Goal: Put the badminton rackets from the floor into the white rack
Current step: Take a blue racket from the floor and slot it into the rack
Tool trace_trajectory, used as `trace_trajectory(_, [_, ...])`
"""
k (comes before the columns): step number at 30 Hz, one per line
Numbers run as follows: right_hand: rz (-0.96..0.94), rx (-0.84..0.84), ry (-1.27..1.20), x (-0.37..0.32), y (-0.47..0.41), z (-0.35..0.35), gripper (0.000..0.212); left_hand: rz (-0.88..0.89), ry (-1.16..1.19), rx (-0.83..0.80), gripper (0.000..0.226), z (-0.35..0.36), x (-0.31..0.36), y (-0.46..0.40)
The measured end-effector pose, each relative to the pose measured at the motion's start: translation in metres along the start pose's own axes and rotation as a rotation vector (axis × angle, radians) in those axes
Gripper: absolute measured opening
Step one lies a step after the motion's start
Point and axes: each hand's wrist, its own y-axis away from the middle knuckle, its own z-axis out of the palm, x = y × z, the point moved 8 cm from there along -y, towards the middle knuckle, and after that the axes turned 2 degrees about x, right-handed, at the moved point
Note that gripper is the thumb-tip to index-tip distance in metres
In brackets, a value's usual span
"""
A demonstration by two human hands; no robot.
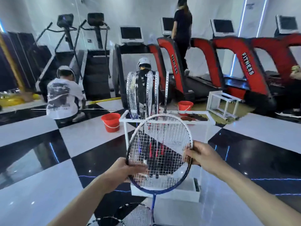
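I hold a white-and-blue badminton racket [164,144] upright by its head, its shaft pointing down, in front of the white rack [125,128]. My left hand [130,169] grips the lower left of the frame. My right hand [197,154] grips the right side of the frame. Several rackets [146,93] stand in the rack with heads up and handles down. More rackets [136,214] lie on the floor near my feet, partly cut off by the bottom edge.
Two red buckets [111,122] [185,106] stand by the rack. A second white frame [223,103] lies at the right. People crouch behind the rack and at left; one walks on a red treadmill [172,62]. The floor is checkered black and white.
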Motion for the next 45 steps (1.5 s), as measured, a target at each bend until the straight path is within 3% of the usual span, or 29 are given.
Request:
trace_trajectory(4, [-0.017,0.087,0.124,-0.014,-0.002,-0.011,0.009,0.118,0.084,0.159,0.004,0.001,0.025,0.014])
trace_trajectory(7, [0.024,0.099,0.149,-0.027,0.006,-0.01,0.045,0.187,0.217,0.292,0.004,-0.012,0.049,0.027])
trace_trajectory(10, [0.025,0.054,0.184,-0.042,0.012,-0.004,0.053,0.204,0.414,0.396,0.013,-0.032,0.067,0.035])
trace_trajectory(13, [-0.015,0.007,0.249,-0.065,0.012,0.001,0.052,0.194,0.633,0.518,0.015,-0.055,0.081,0.041])
trace_trajectory(16, [-0.058,-0.062,0.293,-0.088,0.008,0.007,0.052,0.18,0.837,0.633,0.031,-0.074,0.095,0.051])
trace_trajectory(20, [-0.139,-0.152,0.494,-0.106,0.005,0.021,0.05,0.2,1.013,0.732,0.015,-0.09,0.117,0.072])
trace_trajectory(23, [-0.194,-0.12,0.692,-0.114,-0.001,0.022,0.035,0.238,1.09,0.72,0.012,-0.092,0.136,0.086])
trace_trajectory(28, [-0.237,0.058,0.867,-0.14,-0.03,0.003,0.026,0.265,1.033,0.701,0.018,-0.091,0.161,0.099])
trace_trajectory(34, [-0.208,0.305,0.858,-0.165,-0.075,-0.017,0.03,0.38,0.819,0.723,0.034,-0.097,0.182,0.102])
trace_trajectory(41, [-0.075,0.313,0.771,-0.161,-0.136,-0.016,0.062,0.666,0.541,0.767,0.022,-0.085,0.227,0.102])
trace_trajectory(45, [-0.007,0.243,0.693,-0.125,-0.164,-0.016,0.063,0.748,0.481,0.813,0.021,-0.07,0.244,0.094])
